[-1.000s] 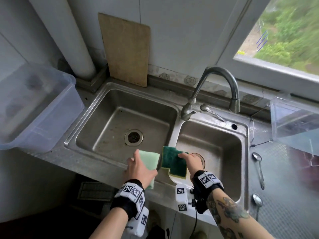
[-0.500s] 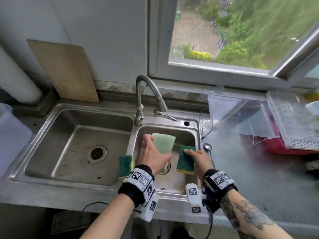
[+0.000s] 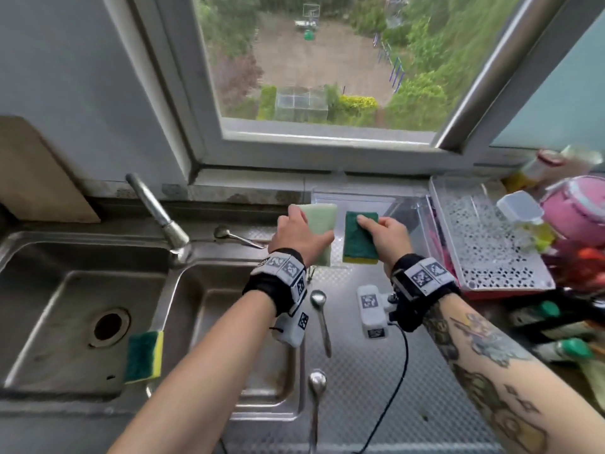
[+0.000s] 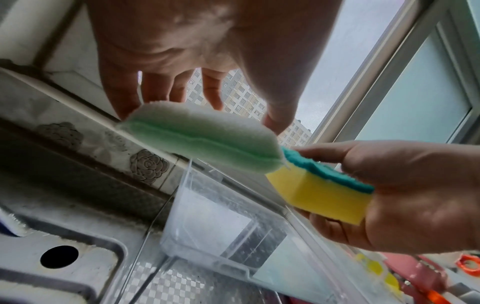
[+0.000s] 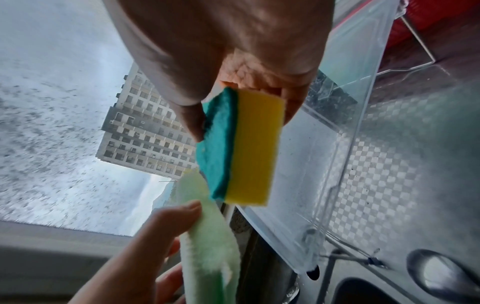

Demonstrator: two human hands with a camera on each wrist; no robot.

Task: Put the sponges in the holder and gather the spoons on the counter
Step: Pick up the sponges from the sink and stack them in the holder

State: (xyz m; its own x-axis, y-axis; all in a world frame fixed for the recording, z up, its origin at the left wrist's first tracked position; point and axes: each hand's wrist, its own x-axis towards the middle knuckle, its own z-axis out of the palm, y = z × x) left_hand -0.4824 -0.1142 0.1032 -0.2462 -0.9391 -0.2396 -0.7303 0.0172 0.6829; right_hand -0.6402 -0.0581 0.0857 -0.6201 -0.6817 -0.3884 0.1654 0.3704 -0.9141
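1. Over by the window end of the patterned steel worktop (image 3: 376, 381), both hands are hanging above the clear plastic holder (image 3: 370, 199) that's sitting against the back wall.
2. Left hand (image 3: 299, 235) is gripping the pale green soft sponge (image 3: 319, 221), fingers (image 4: 155, 86) curled over the top and thumb on the other side, so the sponge is bending a bit in the left wrist view.
3. Right hand (image 3: 388, 232) is pinching the yellow sponge with the dark green scrubber face (image 3: 358, 239), thumb on the green side and fingers on the yellow.
4. Those two sponges are hovering side by side, nearly touching, just over the holder's open top. Neither is sitting inside it.
5. Another green and yellow sponge (image 3: 144, 355) is leaning upright on the divider between the two basins of the steel double sink (image 3: 65, 257).
6. Three metal spoons are lying around: one spoon (image 3: 235, 235) behind the sink beside the steel tap (image 3: 157, 217), a second spoon (image 3: 320, 319) on the worktop between the forearms, a third spoon (image 3: 316, 401) nearer the front edge.
7. White perforated tray (image 3: 491, 244) and some bottles are crowding the right side.
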